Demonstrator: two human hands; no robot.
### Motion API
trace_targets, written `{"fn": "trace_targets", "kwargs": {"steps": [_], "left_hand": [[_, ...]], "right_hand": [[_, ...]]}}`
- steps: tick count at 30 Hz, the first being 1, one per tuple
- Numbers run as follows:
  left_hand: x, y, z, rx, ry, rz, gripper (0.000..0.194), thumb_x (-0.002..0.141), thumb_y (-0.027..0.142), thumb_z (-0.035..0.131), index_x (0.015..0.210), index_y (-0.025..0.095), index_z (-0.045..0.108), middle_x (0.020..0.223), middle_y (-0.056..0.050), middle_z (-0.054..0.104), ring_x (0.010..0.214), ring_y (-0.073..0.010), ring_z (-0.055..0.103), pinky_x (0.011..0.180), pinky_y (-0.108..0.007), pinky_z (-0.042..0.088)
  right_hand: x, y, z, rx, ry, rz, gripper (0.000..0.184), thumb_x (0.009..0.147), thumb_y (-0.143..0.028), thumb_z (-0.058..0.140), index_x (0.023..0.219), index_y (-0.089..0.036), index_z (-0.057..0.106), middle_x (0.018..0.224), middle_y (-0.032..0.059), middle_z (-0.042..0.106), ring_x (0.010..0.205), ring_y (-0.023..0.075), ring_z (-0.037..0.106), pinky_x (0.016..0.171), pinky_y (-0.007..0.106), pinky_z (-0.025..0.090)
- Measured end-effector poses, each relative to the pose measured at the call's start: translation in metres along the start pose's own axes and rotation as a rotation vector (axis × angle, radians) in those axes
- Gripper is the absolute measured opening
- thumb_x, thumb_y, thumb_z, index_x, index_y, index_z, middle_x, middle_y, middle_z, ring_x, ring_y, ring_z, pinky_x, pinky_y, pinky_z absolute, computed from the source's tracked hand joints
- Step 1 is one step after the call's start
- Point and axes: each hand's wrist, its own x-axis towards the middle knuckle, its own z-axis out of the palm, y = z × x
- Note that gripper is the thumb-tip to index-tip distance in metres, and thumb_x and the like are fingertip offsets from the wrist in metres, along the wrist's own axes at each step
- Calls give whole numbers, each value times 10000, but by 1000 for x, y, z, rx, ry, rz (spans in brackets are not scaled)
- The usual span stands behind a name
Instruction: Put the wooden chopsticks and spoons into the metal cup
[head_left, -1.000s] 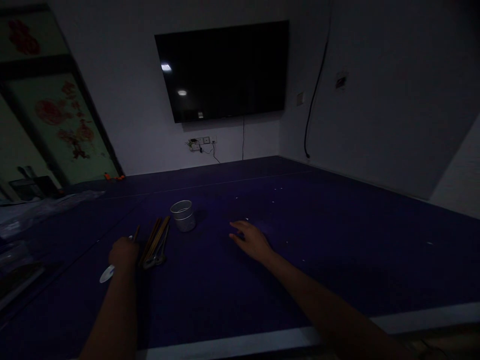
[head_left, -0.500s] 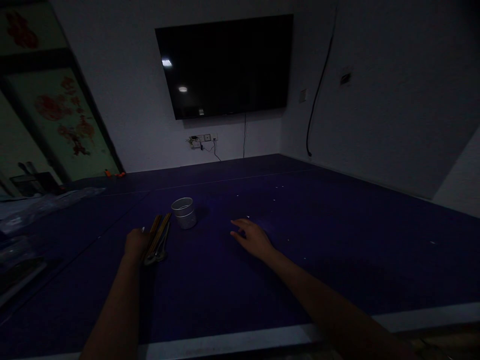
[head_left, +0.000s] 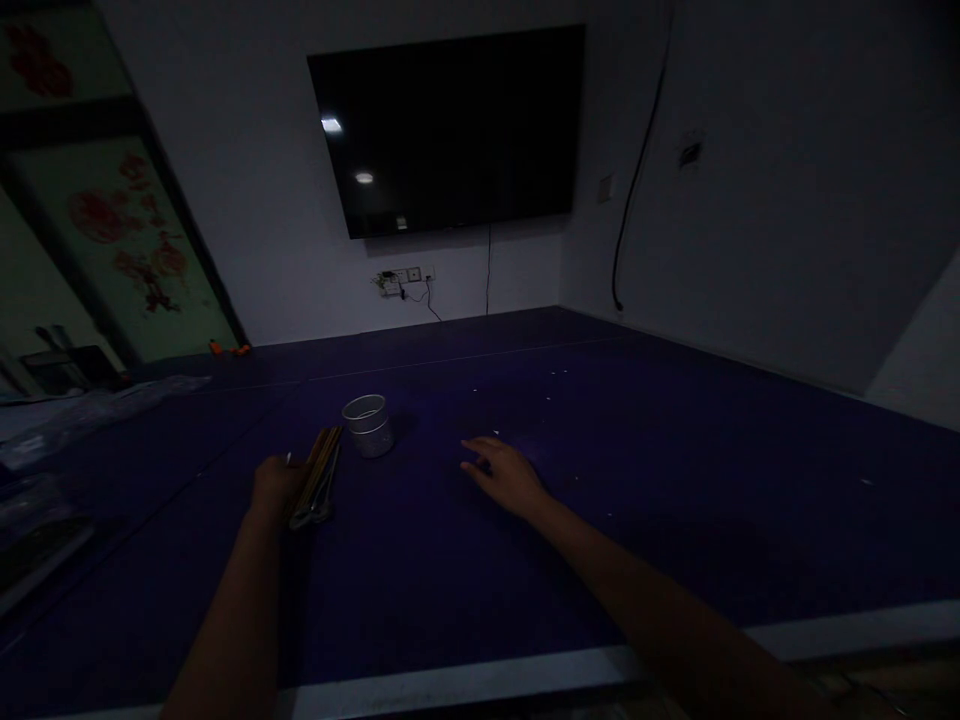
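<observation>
My left hand is closed at the left side of a bundle of wooden chopsticks; its fingers are partly hidden. Metal spoons lie along the bundle, their bowls toward me and thin handles pointing away. Just beyond, to the right, a silvery perforated cup stands upright on the purple-blue tabletop, apart from the chopsticks. My right hand rests low over the surface further right, holding nothing, thumb and fingers apart.
Clear plastic wrapping and a dark flat tray lie at the left. Small white scraps dot the surface. An orange item sits at the far left edge. A television hangs on the wall behind.
The chopsticks by my left hand have drawn closer together into a tighter bundle. My right hand and the cup have stayed in place.
</observation>
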Motion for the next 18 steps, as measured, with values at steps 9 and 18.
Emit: {"fn": "trace_targets", "kwargs": {"steps": [9, 18], "left_hand": [[9, -6, 9, 192, 20, 106, 327, 558, 472, 659, 616, 163, 571, 749, -126, 658, 755, -268, 634, 544, -272, 423], [5, -4, 11, 157, 31, 82, 246, 621, 385, 613, 613, 144, 565, 784, -187, 667, 743, -314, 643, 546, -304, 420]], "right_hand": [[0, -2, 0, 6, -7, -5, 375, 845, -347, 507, 1192, -224, 578, 1170, 73, 606, 762, 137, 623, 769, 314, 497], [1, 0, 1, -1, -12, -3, 373, 839, -343, 516, 1190, -232, 578, 1173, 65, 605, 751, 136, 621, 771, 321, 498]]}}
